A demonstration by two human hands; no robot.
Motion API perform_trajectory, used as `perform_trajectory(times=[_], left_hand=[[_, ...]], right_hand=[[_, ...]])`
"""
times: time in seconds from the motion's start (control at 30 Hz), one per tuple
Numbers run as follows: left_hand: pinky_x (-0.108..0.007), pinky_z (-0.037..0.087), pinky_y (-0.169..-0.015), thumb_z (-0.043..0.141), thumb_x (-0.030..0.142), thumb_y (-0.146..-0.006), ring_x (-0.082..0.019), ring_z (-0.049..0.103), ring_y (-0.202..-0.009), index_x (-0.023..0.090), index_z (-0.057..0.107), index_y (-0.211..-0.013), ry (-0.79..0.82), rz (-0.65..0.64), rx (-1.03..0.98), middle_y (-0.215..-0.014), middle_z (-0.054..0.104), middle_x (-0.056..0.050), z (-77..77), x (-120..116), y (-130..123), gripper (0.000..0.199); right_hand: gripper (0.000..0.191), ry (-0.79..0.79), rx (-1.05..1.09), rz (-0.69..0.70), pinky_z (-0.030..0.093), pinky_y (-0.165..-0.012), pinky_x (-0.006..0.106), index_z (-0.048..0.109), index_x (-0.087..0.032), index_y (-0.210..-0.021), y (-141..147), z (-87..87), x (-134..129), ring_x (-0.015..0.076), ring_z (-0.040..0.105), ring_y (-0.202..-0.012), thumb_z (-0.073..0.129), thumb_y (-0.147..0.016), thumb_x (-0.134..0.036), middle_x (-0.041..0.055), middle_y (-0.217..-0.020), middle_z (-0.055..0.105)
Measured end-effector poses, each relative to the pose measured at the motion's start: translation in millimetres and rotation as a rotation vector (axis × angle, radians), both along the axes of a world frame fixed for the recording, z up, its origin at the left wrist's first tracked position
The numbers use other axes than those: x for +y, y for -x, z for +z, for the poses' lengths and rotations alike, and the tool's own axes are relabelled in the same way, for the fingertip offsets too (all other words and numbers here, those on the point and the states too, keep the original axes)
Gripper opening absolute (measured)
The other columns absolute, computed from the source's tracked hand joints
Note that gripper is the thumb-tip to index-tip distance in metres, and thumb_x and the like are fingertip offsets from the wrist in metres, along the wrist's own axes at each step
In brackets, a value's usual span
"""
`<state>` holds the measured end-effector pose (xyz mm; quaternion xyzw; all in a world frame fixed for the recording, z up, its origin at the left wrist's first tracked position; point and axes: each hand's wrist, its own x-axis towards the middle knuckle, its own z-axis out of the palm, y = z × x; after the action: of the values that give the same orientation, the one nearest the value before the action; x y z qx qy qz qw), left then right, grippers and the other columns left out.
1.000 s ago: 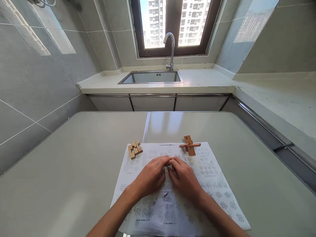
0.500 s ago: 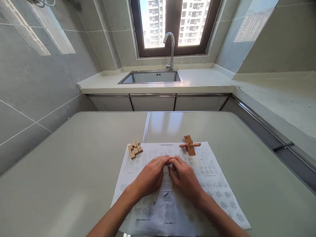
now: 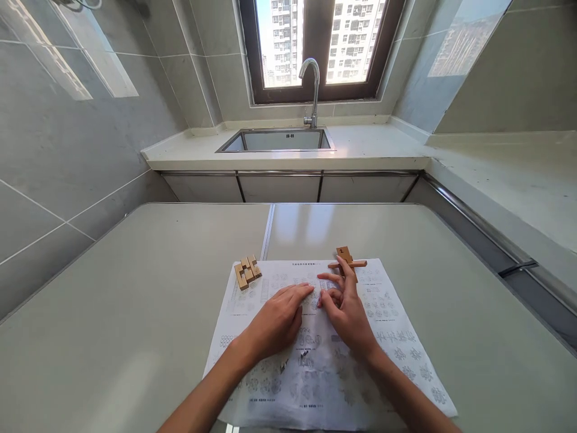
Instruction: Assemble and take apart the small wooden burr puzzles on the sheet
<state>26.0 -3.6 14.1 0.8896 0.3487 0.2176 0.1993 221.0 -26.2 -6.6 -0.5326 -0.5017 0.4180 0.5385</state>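
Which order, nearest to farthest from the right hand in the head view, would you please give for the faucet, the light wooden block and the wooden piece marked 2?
1. Wooden piece marked 2: just beyond the right hand, which overlaps it in view; contact unclear.
2. Light wooden block: to the left.
3. Faucet: farthest back, in front of the window.

Sheet [image 3: 311, 385] on table [image 3: 112, 313], right before me. Block cluster [image 3: 247, 272] at sheet's far left corner; crossed piece [image 3: 344, 254] near far right corner, reaching past the edge. My left hand [image 3: 279, 316] over sheet's middle, my right hand [image 3: 347, 307] just right of it, index finger overlapping crossed piece, contact unclear. Behind table: counter [image 3: 374, 144], sink [image 3: 265, 142] set in it, faucet [image 3: 316, 90] behind sink, window [image 3: 314, 36] behind faucet. Wall [image 3: 81, 138] on my left, side counter [image 3: 518, 180] on my right.
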Motion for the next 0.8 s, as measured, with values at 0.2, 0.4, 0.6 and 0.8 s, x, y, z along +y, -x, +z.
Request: perform_trajectory(times=[0.2,0.4,0.6,0.8], left_hand=[[-0.048,0.052,-0.121,0.043,0.007,-0.101,-0.024,0.057,-0.144,0.021,0.048,-0.152,-0.003,-0.003,0.008,-0.153,0.061,-0.011,0.9,-0.6,0.1,0.053],[-0.051,0.052,-0.12,0.044,0.006,-0.1,-0.026,0.057,-0.144,0.024,0.049,-0.152,0.011,-0.012,-0.015,-0.153,0.061,-0.011,0.7,0.0,0.1,0.055],[-0.049,0.052,-0.118,0.05,0.01,-0.099,-0.027,0.06,-0.14,0.024,0.048,-0.151,0.07,0.013,-0.065,-0.15,0.063,-0.01,0.1,0.7,2.2,0.054],[-0.047,0.056,-0.109,0.058,0.026,-0.103,-0.027,0.065,-0.126,0.025,0.054,-0.138,0.127,0.213,-0.274,-0.137,0.065,-0.011,5.1,1.2,1.3,0.035]], right_hand=[[0.076,0.061,0.153,-0.077,0.061,-0.087,0.039,0.038,-0.037,-0.158,-4.2,0.3,4.3,0.0149,0.068,-0.08,0.071,-0.089,-0.03,0.009,-0.139,0.057],[0.056,0.108,0.214,-0.092,0.057,-0.075,0.033,0.055,-0.03,-0.142,-8.4,7.1,5.2,0.0152,0.065,-0.078,0.07,-0.088,-0.033,0.0081,-0.134,0.063],[0.032,0.127,0.153,-0.027,0.047,-0.066,0.03,0.065,-0.024,-0.115,-6.8,8.9,3.0,0.0172,0.057,-0.067,0.068,-0.095,-0.049,0.0006,-0.085,0.066],[0.039,0.12,0.217,0.04,0.035,-0.059,0.027,0.057,-0.023,-0.083,-4.3,17.0,-0.4,0.0144,0.039,-0.06,0.061,-0.102,-0.057,-0.0047,-0.065,0.047]])
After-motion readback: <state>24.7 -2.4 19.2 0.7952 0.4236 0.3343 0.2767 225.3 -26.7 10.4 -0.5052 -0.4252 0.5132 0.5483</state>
